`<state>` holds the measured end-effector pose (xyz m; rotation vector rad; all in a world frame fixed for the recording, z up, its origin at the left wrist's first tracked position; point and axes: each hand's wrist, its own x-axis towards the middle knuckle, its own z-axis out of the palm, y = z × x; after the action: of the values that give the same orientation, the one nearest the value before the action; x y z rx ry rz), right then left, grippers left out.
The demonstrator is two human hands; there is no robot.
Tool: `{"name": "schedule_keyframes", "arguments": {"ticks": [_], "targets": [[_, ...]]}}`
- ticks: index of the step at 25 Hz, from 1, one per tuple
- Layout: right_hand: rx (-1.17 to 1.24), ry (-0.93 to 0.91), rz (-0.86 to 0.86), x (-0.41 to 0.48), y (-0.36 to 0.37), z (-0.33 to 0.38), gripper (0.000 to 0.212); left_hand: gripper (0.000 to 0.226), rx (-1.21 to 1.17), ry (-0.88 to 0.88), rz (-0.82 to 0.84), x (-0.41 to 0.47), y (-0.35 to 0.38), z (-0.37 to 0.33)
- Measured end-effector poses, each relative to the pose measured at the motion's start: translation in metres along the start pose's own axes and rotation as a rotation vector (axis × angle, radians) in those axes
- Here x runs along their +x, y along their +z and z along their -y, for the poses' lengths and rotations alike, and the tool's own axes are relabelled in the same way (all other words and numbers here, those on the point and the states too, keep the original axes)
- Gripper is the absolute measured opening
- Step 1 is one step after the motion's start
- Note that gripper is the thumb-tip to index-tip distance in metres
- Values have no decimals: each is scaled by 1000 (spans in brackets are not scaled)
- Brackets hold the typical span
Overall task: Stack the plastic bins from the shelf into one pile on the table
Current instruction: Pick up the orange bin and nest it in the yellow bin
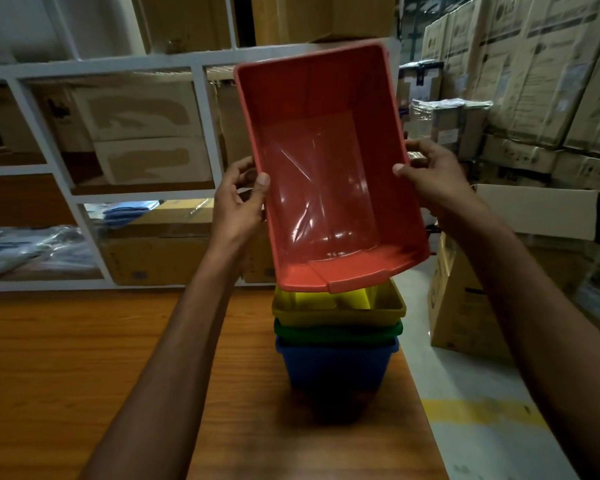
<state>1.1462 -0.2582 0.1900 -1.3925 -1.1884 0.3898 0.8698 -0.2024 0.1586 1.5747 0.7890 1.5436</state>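
I hold a red plastic bin (329, 174) in the air, tilted with its open side toward me. My left hand (238, 199) grips its left rim and my right hand (430, 174) grips its right rim, thumbs inside the bin. Right below its near edge, a pile of three nested bins stands on the wooden table (101, 358): a yellow bin (340, 311) on top, a green bin (336, 332) in the middle, a blue bin (336, 365) at the bottom. The red bin hides most of the yellow bin's inside.
A white shelf frame (118, 64) with cardboard boxes and wrapped packs stands behind the table. The table's right edge runs close to the pile. Cardboard boxes (465, 299) sit on the floor to the right, with tall stacks of cartons (534, 64) behind.
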Motion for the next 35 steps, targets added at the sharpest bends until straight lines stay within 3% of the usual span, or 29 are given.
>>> {"name": "schedule_keyframes", "arguments": {"ticks": [4, 11, 15, 18, 23, 35], "targets": [[90, 132, 236, -2, -9, -3, 39, 40, -6, -141, 118, 17, -11, -8], [174, 456, 310, 16, -8, -25, 29, 31, 73, -487, 165, 46, -2, 14], [50, 672, 354, 22, 0, -40, 13, 22, 170, -697, 233, 55, 1, 35], [-38, 746, 365, 24, 9, -48, 15, 26, 204, -797, 234, 62, 5, 50], [-147, 792, 372, 18, 20, -55, 14, 8, 275, -855, 187, 55, 16, 66], [-191, 727, 303, 0, 27, -73, 11, 11, 354, -803, 158, 40, 18, 93]]}}
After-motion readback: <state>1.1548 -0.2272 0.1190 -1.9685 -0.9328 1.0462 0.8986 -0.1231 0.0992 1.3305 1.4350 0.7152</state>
